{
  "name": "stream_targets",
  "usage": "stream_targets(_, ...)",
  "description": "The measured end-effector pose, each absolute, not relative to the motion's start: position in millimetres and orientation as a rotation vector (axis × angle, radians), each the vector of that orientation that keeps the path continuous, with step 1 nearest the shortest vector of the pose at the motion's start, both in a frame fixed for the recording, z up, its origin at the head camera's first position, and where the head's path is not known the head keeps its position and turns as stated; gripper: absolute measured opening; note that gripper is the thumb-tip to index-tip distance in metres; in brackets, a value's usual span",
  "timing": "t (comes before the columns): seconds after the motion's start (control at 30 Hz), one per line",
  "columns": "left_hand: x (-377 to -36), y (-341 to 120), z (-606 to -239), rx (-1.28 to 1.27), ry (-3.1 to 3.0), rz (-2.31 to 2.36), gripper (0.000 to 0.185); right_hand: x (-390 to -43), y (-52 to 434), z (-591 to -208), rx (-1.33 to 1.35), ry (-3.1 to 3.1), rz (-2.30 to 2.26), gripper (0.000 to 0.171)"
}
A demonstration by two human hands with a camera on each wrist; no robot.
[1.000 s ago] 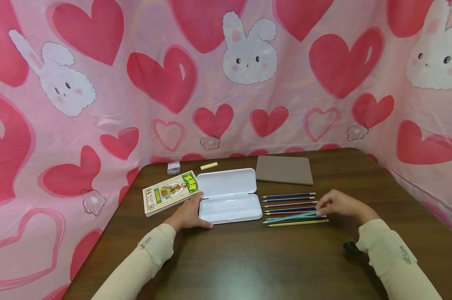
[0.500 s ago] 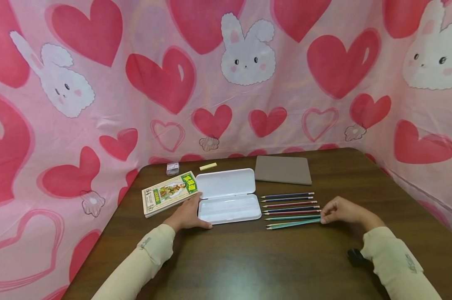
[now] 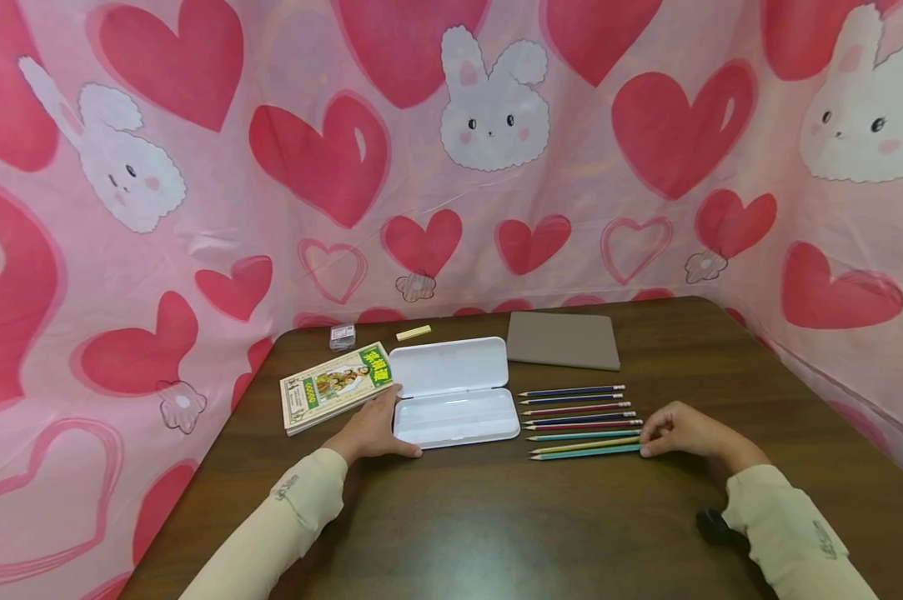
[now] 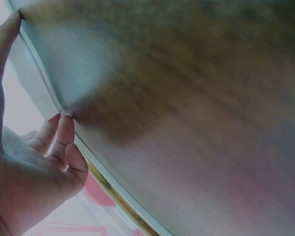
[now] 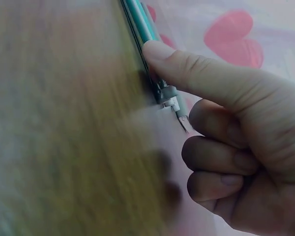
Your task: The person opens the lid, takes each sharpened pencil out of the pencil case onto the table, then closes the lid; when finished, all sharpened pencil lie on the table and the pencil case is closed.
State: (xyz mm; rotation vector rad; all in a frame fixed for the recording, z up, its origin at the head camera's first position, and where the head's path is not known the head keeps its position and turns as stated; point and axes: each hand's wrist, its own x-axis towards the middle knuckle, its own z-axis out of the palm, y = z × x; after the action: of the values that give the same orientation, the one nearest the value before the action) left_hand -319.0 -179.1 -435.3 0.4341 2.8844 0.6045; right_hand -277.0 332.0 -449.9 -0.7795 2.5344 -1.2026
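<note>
In the head view, a white pencil case (image 3: pixel 459 418) lies with its lid folded back and its tray bare. My left hand (image 3: pixel 370 429) rests at the case's left end, thumb out along the front corner and fingertips at the edge. To the right of the case, several pencils (image 3: pixel 571 409) lie in a row, points facing left. My right hand (image 3: pixel 684 432) pinches the eraser end of the nearest, a teal pencil (image 3: pixel 586 452), alongside a yellow pencil (image 3: pixel 571 447). In the right wrist view, the thumb presses on the teal pencil (image 5: pixel 140 19) and the other fingers curl under.
A booklet stack (image 3: pixel 338 385) with a printed cover lies left of the case. Behind stand a small clear box (image 3: pixel 342 337) and a pale yellow bar (image 3: pixel 413 332). A grey-brown notebook (image 3: pixel 564 340) lies at the back right. A heart-patterned cloth (image 3: pixel 496 250) surrounds the table.
My right hand has carried the teal pencil from across the other pencils toward the front, past the yellow one, and swung it nearly parallel to the row. My left hand has stayed put.
</note>
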Motion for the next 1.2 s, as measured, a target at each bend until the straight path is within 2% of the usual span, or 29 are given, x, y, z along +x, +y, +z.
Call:
stream_targets(0.7,-317.0,-177.9,-431.7,0.411,2.872,0.633,0.118,-276.1,322.5,-444.4,-0.672,2.576,-1.189,0.015)
stream_targets(1.2,-320.2,-179.4,-437.0,0.425,2.895,0.62,0.12,-316.7,275.2,-433.1,-0.573,2.693,-1.12,0.021)
